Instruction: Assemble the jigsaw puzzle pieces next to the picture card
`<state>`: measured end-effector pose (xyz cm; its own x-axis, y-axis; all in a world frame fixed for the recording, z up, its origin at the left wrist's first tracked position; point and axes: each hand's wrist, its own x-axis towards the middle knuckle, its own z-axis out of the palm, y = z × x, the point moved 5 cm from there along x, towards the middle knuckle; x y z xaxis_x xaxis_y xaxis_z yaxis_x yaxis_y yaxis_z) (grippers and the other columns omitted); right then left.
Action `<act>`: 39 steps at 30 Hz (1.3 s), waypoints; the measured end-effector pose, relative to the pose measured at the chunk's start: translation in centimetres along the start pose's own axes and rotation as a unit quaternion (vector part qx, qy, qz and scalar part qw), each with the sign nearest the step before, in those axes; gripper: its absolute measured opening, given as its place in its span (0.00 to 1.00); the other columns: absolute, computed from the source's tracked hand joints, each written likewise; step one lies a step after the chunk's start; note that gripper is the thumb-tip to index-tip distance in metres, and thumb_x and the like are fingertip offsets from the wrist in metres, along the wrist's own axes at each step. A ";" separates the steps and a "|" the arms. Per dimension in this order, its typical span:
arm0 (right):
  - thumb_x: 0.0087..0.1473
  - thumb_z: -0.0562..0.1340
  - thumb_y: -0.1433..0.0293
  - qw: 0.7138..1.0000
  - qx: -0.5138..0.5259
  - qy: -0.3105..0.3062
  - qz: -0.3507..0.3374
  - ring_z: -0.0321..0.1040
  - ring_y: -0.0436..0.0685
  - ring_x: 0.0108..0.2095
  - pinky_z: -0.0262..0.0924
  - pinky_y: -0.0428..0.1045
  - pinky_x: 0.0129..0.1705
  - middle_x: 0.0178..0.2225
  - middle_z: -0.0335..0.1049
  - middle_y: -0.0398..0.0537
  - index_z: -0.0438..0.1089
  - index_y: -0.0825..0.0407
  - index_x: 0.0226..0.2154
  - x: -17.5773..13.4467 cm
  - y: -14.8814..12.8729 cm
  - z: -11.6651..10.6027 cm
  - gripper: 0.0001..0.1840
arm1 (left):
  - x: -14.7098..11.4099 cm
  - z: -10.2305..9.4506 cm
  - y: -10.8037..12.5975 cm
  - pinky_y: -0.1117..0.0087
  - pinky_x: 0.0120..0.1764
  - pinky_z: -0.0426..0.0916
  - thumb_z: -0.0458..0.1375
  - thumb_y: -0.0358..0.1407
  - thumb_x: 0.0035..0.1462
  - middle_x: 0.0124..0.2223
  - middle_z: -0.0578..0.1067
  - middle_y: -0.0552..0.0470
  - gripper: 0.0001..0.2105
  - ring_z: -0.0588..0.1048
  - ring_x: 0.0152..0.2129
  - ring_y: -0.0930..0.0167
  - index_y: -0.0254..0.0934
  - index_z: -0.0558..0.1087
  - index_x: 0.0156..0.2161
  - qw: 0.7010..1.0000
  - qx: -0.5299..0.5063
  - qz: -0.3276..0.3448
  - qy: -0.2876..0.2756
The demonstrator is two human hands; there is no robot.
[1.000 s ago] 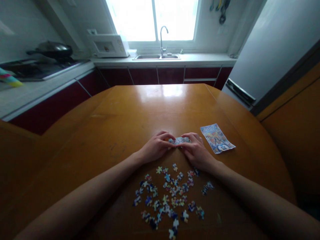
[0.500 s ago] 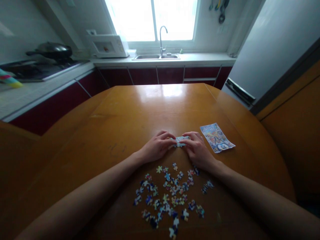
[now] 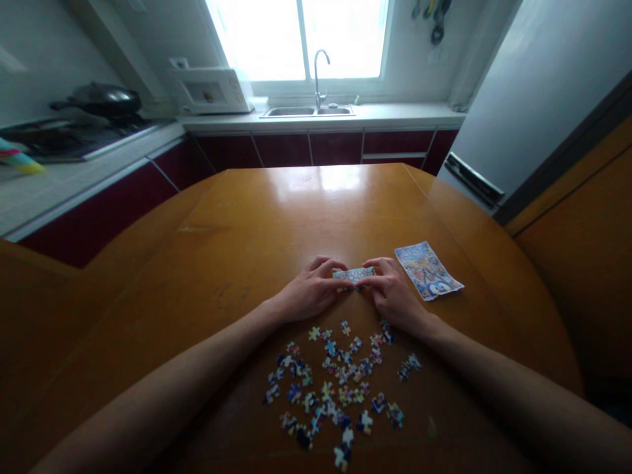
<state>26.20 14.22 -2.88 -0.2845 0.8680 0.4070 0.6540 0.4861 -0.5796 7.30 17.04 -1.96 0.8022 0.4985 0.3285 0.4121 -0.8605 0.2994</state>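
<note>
A small joined strip of jigsaw puzzle (image 3: 353, 275), pale blue with print on it, lies between my two hands on the wooden table. My left hand (image 3: 312, 289) grips its left end, thumb at the near edge and fingers at the far edge. On the right end, my right hand (image 3: 392, 293) has thumb and fingers closed the same way. The fingertips cover parts of the strip's edges. Nearer to me lie several loose puzzle pieces (image 3: 330, 349), scattered in a loose heap between my forearms.
Right of my right hand lies a printed picture sheet (image 3: 428, 271). The wooden table (image 3: 306, 217) has a rounded edge. Beyond it are a counter with a sink (image 3: 309, 112), a microwave (image 3: 212, 91), a stove with a pan (image 3: 101, 102) and a fridge (image 3: 533, 99).
My fingers have shifted outward to the ends of the puzzle strip, so more of it shows. The loose pieces and the sheet stay where they were.
</note>
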 end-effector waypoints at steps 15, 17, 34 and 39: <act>0.51 0.57 0.83 0.998 0.025 0.037 0.043 0.62 0.61 0.51 0.59 0.62 0.56 0.45 0.70 0.51 0.79 0.47 0.27 0.2 0.6 -0.5 0.18 | 0.1 -0.4 0.2 0.54 0.56 0.65 0.55 0.29 0.64 0.55 0.70 0.48 0.15 0.64 0.52 0.62 0.47 0.75 0.52 1.000 -0.022 -0.007 0.020; 0.51 0.58 0.83 0.998 0.025 0.034 0.046 0.62 0.61 0.51 0.59 0.62 0.56 0.45 0.70 0.51 0.78 0.47 0.26 0.2 0.7 -0.5 0.18 | 0.1 -0.4 0.1 0.54 0.56 0.65 0.56 0.30 0.64 0.55 0.70 0.48 0.13 0.64 0.52 0.62 0.47 0.76 0.50 0.999 -0.025 -0.007 0.019; 0.57 0.58 0.78 0.997 0.044 -0.035 0.046 0.69 0.56 0.41 0.65 0.52 0.44 0.40 0.71 0.49 0.75 0.49 0.39 -0.1 -1.3 -1.7 0.13 | 0.1 -0.5 -0.4 0.55 0.56 0.65 0.53 0.25 0.62 0.52 0.72 0.47 0.15 0.65 0.52 0.63 0.42 0.72 0.50 0.996 -0.061 -0.035 0.048; 0.55 0.67 0.69 0.977 -0.114 -0.139 0.116 0.68 0.55 0.30 0.58 0.51 0.31 0.31 0.72 0.47 0.73 0.49 0.30 -1.9 -1.8 -2.5 0.03 | 0.1 -0.6 -0.4 0.55 0.56 0.65 0.53 0.25 0.63 0.51 0.72 0.47 0.14 0.65 0.52 0.63 0.41 0.72 0.50 0.996 -0.069 -0.040 0.048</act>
<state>27.33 11.42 -0.85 -0.2688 0.9615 0.0569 0.8540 0.2652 -0.4477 6.95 17.56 -1.46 0.7215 0.5776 0.3819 0.4042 -0.7991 0.4450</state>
